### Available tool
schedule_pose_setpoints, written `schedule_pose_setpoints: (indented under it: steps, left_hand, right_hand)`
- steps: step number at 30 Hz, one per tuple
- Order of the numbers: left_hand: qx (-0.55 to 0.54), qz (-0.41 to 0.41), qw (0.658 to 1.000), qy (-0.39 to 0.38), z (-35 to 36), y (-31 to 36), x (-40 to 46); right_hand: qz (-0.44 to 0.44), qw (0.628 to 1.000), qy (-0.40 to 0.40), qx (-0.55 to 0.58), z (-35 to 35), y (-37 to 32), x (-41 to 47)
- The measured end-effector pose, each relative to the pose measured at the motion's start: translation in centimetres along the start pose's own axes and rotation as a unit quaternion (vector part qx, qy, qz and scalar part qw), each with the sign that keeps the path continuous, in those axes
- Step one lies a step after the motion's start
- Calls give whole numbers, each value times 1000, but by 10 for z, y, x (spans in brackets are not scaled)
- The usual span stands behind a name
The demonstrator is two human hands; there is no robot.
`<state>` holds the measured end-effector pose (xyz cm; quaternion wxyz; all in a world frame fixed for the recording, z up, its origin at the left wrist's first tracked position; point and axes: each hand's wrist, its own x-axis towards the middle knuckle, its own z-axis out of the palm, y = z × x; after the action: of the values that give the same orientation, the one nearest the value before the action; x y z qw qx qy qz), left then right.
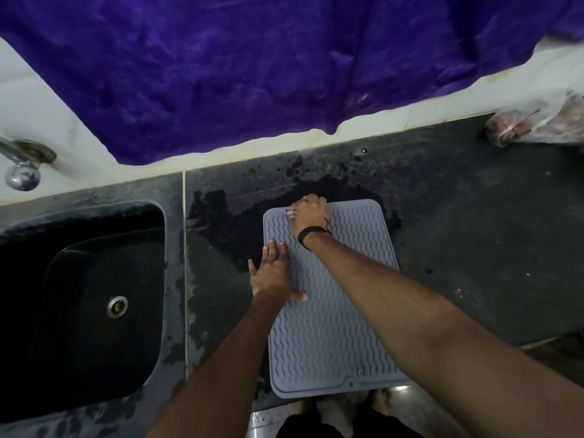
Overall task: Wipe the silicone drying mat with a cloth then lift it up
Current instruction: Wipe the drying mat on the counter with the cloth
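Silicone drying mat (328, 314): grey, wavy ribs, lying flat on the dark counter (474, 235) right of the sink (94, 298); its near edge reaches the counter's front lip, its far edge borders a wet dark patch (252, 213). My right hand (309, 216) sits at the mat's far-left corner, fingers curled over a small crumpled cloth (292, 212), only a pale scrap of which shows at the knuckles; a black band (311, 236) circles that wrist. My left hand (271, 273) lies flat and spread on the mat's left edge, fingers pointing far, thumb on the ribs, gripping nothing; palm partly on the counter. Tap (22, 165) at far left on the white wall; purple fabric (252, 64) hangs across the far side; a clear plastic bag (537, 124) rests at the counter's far right, well apart from the mat.
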<state>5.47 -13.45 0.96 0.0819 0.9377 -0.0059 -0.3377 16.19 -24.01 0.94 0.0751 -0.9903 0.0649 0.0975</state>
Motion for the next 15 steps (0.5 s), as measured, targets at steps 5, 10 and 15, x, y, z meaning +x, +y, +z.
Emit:
schedule_pose_setpoints:
  steps: [5,10,15]
  left_hand:
    - [27,-8,1000,-12,-2,-1,4]
    - [47,-23,999,-2,-2,0,1]
    - [36,-27,999,-5,-5,3,-2]
  right_hand:
    - [-95,995,-15,25,12,-49,-4]
    - [-180,983,-26,-18,5,-32,-6]
    - [-52,998,-20,-20,-13,47,-6]
